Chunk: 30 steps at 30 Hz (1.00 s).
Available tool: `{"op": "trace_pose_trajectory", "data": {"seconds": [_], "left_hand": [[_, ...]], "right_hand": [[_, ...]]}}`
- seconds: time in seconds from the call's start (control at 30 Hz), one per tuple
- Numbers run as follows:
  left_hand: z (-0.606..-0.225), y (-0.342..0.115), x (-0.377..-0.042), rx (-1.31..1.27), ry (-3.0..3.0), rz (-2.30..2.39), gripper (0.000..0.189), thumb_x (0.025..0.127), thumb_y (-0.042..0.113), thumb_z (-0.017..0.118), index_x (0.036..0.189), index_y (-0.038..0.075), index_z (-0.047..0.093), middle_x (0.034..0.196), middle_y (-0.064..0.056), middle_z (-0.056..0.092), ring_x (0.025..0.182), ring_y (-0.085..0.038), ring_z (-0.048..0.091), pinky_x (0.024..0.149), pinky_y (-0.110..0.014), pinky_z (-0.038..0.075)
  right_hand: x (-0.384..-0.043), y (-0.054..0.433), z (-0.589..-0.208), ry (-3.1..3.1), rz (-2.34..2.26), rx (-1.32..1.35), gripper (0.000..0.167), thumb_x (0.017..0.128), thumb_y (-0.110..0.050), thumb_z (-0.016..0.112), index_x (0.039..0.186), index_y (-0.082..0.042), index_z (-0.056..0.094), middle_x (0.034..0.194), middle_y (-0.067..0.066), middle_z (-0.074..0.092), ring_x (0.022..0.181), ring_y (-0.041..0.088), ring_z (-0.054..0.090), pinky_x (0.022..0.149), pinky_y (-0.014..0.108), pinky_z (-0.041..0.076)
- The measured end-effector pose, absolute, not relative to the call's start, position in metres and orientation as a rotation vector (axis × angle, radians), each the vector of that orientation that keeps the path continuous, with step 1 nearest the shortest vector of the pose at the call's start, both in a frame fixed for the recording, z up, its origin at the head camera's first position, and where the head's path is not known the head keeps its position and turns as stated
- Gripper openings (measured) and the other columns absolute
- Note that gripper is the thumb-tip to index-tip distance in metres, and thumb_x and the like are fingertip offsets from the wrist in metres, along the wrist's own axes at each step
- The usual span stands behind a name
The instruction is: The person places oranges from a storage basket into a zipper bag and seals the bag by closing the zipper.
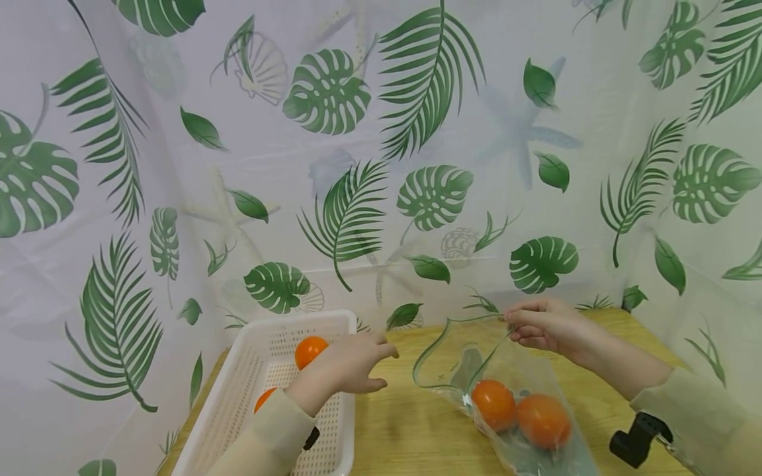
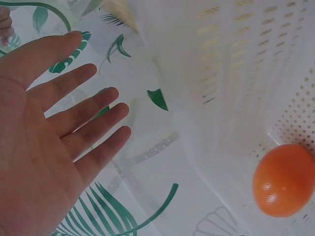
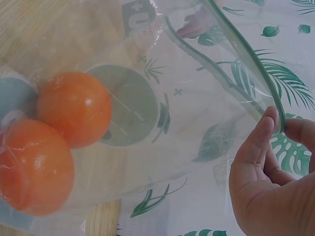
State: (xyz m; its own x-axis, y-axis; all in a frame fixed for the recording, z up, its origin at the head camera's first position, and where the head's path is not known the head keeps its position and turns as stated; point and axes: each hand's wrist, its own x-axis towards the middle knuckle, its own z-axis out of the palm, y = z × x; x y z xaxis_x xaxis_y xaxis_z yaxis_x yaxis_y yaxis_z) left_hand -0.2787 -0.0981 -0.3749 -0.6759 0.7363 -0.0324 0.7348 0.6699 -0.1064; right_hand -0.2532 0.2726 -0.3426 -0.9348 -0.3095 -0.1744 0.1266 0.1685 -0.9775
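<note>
My right hand (image 1: 550, 325) pinches the green-edged top corner of a clear zip bag (image 1: 437, 360) between thumb and finger. The bag's mouth gapes toward the left. Inside it, two oranges, one (image 1: 493, 402) beside the other (image 1: 544, 421), lie low against the plastic. My left hand (image 1: 360, 360) reaches past the right rim of a white plastic basket (image 1: 348, 430), its fingers spread and nothing in them. Within the basket sit an orange (image 1: 310, 350) near the back and another orange (image 1: 264, 398), partly hidden by my left forearm. The left wrist view shows one orange (image 2: 284, 180) against the perforated wall.
Basket and bag stand on a light wooden table (image 1: 405, 430), basket on the left, bag on the right. A white curtain (image 1: 381, 251) printed with green leaves hangs behind and along both sides. Black wrist devices, one (image 1: 639, 439) at the right sleeve, are worn on both arms.
</note>
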Motion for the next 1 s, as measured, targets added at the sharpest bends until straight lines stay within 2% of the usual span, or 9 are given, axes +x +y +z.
{"op": "trace_pose_trajectory", "data": {"seconds": [0.2,0.47,0.73,1.0], "left_hand": [[-0.382,-0.106,-0.279,-1.236,-2.894,0.121,0.046,0.093,0.035,0.081,0.135,0.021,0.069,0.129,-0.001,0.071,0.115,-0.020,0.070,0.092,-0.037,0.061],[-0.391,-0.117,-0.284,-1.213,-2.914,0.072,0.045,0.094,0.034,0.080,0.135,0.018,0.070,0.129,-0.002,0.071,0.116,-0.022,0.070,0.099,-0.038,0.059],[-0.395,-0.128,-0.286,-1.165,-2.943,0.031,0.044,0.093,0.031,0.081,0.132,0.016,0.071,0.128,-0.003,0.072,0.117,-0.023,0.070,0.101,-0.039,0.058],[-0.394,-0.138,-0.286,-1.134,-2.953,-0.024,0.043,0.092,0.030,0.083,0.131,0.016,0.071,0.132,-0.004,0.071,0.118,-0.024,0.070,0.098,-0.041,0.060]], "right_hand": [[-0.253,0.274,-0.345,2.097,-1.840,-0.160,0.016,0.108,-0.014,0.058,0.111,-0.010,0.074,0.089,-0.007,0.072,0.079,0.005,0.072,0.076,0.020,0.063],[-0.253,0.274,-0.344,2.117,-1.831,-0.161,0.017,0.108,-0.015,0.059,0.114,-0.009,0.074,0.091,-0.007,0.072,0.080,0.004,0.072,0.078,0.020,0.063],[-0.253,0.274,-0.343,2.112,-1.837,-0.159,0.017,0.108,-0.015,0.058,0.114,-0.009,0.073,0.091,-0.007,0.072,0.079,0.004,0.072,0.078,0.019,0.063],[-0.253,0.273,-0.343,2.105,-1.842,-0.165,0.017,0.108,-0.014,0.058,0.112,-0.010,0.075,0.091,-0.007,0.073,0.079,0.004,0.072,0.078,0.020,0.063]]}}
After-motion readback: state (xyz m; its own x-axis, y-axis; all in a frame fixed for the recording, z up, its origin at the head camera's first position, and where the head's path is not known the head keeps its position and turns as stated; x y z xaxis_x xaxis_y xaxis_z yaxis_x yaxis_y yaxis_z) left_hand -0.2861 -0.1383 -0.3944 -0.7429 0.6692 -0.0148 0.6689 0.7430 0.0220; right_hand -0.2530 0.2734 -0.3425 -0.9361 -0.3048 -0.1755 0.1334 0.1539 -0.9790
